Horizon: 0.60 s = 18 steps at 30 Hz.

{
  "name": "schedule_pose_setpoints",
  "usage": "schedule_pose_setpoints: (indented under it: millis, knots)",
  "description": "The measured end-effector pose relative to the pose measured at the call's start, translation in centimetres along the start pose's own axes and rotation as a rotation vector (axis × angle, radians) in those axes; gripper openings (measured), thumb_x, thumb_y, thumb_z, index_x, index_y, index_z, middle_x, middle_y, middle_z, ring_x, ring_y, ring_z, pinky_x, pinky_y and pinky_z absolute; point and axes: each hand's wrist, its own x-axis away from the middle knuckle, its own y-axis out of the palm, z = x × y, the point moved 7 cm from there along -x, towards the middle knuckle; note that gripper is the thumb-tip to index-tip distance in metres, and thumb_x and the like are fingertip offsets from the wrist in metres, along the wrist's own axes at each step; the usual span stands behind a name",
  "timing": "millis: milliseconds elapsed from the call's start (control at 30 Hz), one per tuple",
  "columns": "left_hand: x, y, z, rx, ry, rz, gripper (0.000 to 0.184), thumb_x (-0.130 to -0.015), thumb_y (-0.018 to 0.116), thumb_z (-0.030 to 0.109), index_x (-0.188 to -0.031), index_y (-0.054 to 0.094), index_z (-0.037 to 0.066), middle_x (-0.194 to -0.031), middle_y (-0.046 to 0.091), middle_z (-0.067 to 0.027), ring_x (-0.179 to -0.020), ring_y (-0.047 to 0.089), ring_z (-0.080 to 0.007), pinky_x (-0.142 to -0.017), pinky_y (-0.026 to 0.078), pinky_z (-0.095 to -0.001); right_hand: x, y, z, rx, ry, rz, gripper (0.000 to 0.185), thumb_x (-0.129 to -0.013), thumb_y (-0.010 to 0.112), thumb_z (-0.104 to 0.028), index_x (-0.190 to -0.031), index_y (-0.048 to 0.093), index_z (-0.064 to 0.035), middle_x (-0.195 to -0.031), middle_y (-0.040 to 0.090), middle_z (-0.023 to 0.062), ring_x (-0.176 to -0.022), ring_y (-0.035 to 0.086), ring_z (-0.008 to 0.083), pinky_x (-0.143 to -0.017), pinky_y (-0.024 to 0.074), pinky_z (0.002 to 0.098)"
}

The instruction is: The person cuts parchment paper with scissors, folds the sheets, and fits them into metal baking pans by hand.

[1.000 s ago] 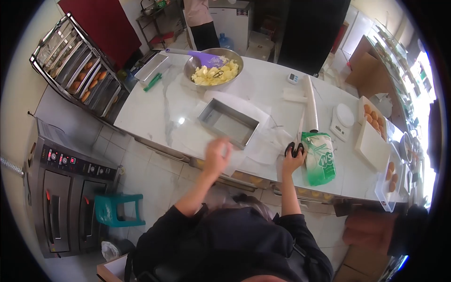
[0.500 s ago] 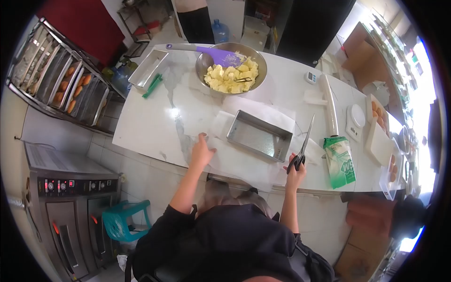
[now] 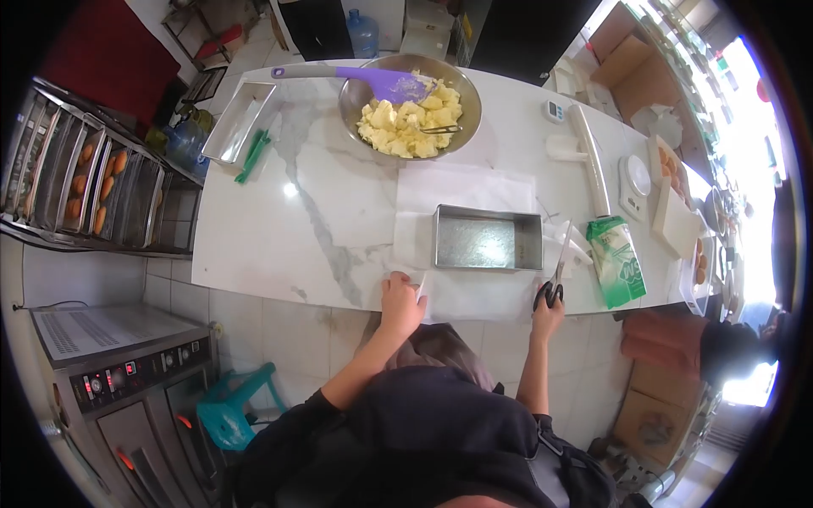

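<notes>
My right hand (image 3: 548, 319) grips black-handled scissors (image 3: 557, 278), their blades pointing away from me. Near the table's front edge, my left hand (image 3: 402, 305) is closed on the left front corner of a white paper sheet (image 3: 415, 241). On that sheet rests a rectangular metal loaf tin (image 3: 489, 239), its inside bare. The paper shows behind, left of and in front of the tin. Neither hand touches the tin.
Behind the paper stands a metal bowl (image 3: 472, 118) of pale yellow chunks with a purple spatula (image 3: 385, 82). A second tin (image 3: 240, 123) lies at the left. A green-white packet (image 3: 616, 262), a roll (image 3: 590, 161) and a scale (image 3: 633, 176) are on the right.
My left hand has moved right and taken hold of the paper's corner. The loaf tin has turned square to the table edge. The scissors have moved slightly right, still in my right hand.
</notes>
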Motion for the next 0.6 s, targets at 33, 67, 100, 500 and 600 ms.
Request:
schedule_pose_setpoints:
  millis: [33, 67, 100, 500, 600]
  knots:
    - [0.5, 0.4, 0.3, -0.032, -0.003, 0.044, 0.024, -0.064, 0.068, 0.007, -0.084, 0.059, -0.002, -0.101, 0.048, -0.0209, -0.097, 0.046, -0.0405, -0.078, 0.042, -0.043, -0.7, 0.1, 0.4, 0.036, -0.012, 0.002, 0.032, -0.073, 0.067, -0.021, -0.082, 0.059, 0.0085, -0.072, 0.051, 0.0117, -0.065, 0.052, 0.0248, -0.059, 0.0406, 0.0345]
    - [0.7, 1.0, 0.4, -0.067, -0.006, 0.096, 0.031, -0.062, 0.069, 0.006, -0.09, 0.058, -0.002, -0.103, 0.047, -0.0212, -0.099, 0.044, -0.041, -0.079, 0.041, -0.0432, -1.2, 0.1, 0.6, 0.047, -0.059, 0.004, 0.031, -0.073, 0.067, -0.02, -0.082, 0.059, 0.0084, -0.072, 0.051, 0.0119, -0.066, 0.052, 0.0254, -0.06, 0.0408, 0.0349]
    - [0.7, 1.1, 0.6, -0.104, -0.009, 0.154, 0.038, -0.061, 0.07, 0.004, -0.096, 0.056, -0.002, -0.105, 0.045, -0.0214, -0.101, 0.042, -0.0416, -0.08, 0.041, -0.0433, -1.6, 0.0, 0.3, 0.053, -0.109, 0.007, 0.03, -0.072, 0.067, -0.019, -0.082, 0.06, 0.0082, -0.073, 0.05, 0.0121, -0.067, 0.052, 0.026, -0.06, 0.0409, 0.0353]
    - [-1.6, 1.9, 0.6, -0.224, -0.455, 0.059, 0.063, -0.055, 0.081, 0.021, -0.103, 0.047, -0.004, -0.097, 0.048, -0.0178, -0.098, 0.045, -0.0347, -0.074, 0.044, -0.0442, -7.0, -3.1, -2.1, -0.098, -0.185, -0.007, 0.04, -0.071, 0.068, -0.012, -0.101, 0.056, 0.0096, -0.093, 0.049, 0.017, -0.084, 0.052, 0.0302, -0.073, 0.0432, 0.0365]
    - [-1.9, 1.2, 3.1, -0.326, -0.348, 0.249, 0.063, -0.055, 0.081, 0.026, -0.101, 0.049, -0.003, -0.097, 0.047, -0.0156, -0.098, 0.044, -0.033, -0.074, 0.045, -0.0433, -8.3, -2.0, -1.2, 0.017, -0.279, -0.057, 0.042, -0.07, 0.069, -0.014, -0.102, 0.055, 0.0106, -0.094, 0.048, 0.0185, -0.084, 0.051, 0.0321, -0.074, 0.0431, 0.0367]
